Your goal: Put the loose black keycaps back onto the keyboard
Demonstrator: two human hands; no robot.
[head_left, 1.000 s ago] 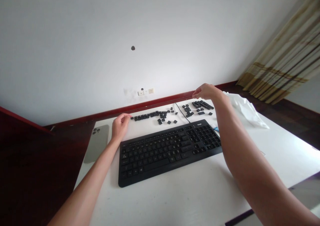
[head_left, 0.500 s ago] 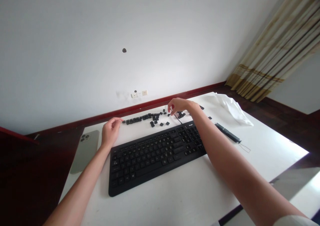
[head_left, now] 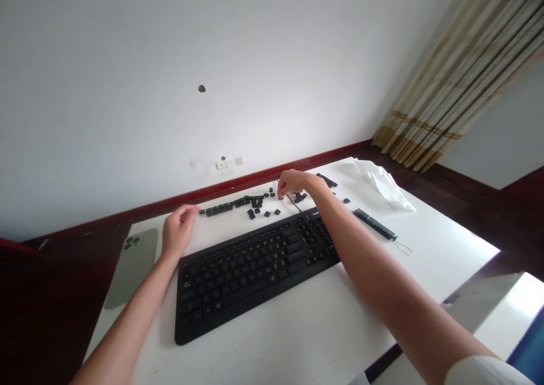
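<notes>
A black keyboard (head_left: 246, 271) lies on the white table, and behind it runs a crooked row of loose black keycaps (head_left: 229, 206). My left hand (head_left: 177, 229) rests at the row's left end, fingers loosely bent and a fingertip at the last keycap (head_left: 202, 211); it holds nothing that I can see. Above the scattered keycaps behind the keyboard, my right hand (head_left: 293, 182) points its fingers down, pinched together at a small keycap (head_left: 280, 197). That arm crosses over the keyboard's number pad and partly hides it.
A phone (head_left: 134, 266) lies face down at the table's left edge. To the right are a slim black tool with a wire loop (head_left: 374, 224) and a crumpled white cloth or bag (head_left: 385, 183). The keyboard's cable (head_left: 293, 202) runs backward. A wall with sockets (head_left: 230, 163) stands behind.
My right hand has lowered slightly and its fingers have closed at a keycap. My left hand stays by the row's left end. The whole view has shifted a little.
</notes>
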